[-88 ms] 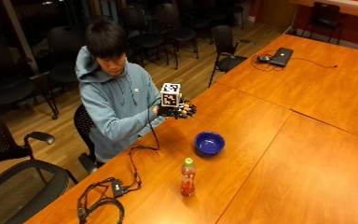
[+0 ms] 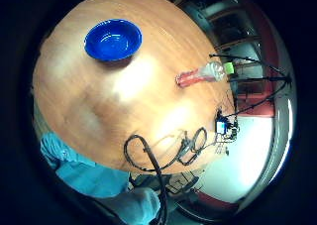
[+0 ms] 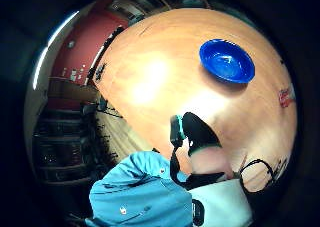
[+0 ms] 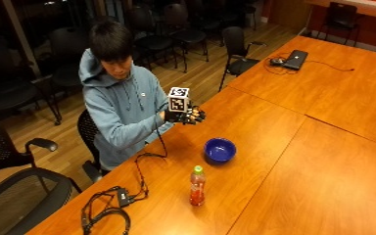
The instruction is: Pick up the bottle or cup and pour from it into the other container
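- Outside view: we see a person in a blue hoodie [image 4: 119, 117] seated at the wooden table [image 4: 305, 161], holding the gloved right hand [image 4: 187, 116] up above the table edge in front of the chest. Its fingers look loosely curled, and we see nothing between them.
- The blue bowl [image 4: 220, 149] sits on the table near the hand, well apart from it.
- The bottle [image 4: 197, 186] stands upright with a green cap and red drink inside, just past the bowl on the side away from the hand; the two do not touch.
- A cable [image 4: 142, 171] trails from the hand across the table to a coil near the table's end. A laptop [image 4: 296, 59] lies far off on the table.
- Little finger side palm view: we see the bowl [image 2: 113, 39] and the bottle [image 2: 203, 75] on the table [image 2: 124, 101], apart from each other, with the cable [image 2: 163, 150] looped near the table edge and the hoodie [image 2: 79, 173] beside it. No fingers show here.
- Thumb side palm view: we see the bowl [image 3: 226, 60] on the table [image 3: 165, 72], and only a sliver of the bottle [image 3: 286, 96] at the picture's rim. One gloved fingertip [image 3: 197, 132] curls into view above the hoodie [image 3: 145, 192], touching nothing.
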A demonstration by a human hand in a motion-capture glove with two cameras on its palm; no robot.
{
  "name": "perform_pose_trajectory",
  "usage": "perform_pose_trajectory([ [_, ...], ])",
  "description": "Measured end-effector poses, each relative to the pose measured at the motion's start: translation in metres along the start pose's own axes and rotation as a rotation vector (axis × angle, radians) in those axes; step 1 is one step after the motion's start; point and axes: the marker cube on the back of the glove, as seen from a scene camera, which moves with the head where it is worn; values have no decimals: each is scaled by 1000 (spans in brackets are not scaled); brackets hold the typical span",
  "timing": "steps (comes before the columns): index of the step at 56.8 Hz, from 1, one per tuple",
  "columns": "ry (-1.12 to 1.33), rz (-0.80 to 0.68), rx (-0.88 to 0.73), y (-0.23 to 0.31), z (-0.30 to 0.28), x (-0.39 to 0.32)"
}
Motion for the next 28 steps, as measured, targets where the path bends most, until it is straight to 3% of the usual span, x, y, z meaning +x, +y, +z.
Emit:
perform_pose_trajectory([
  [28, -18, 95, -10, 42, -4, 64],
])
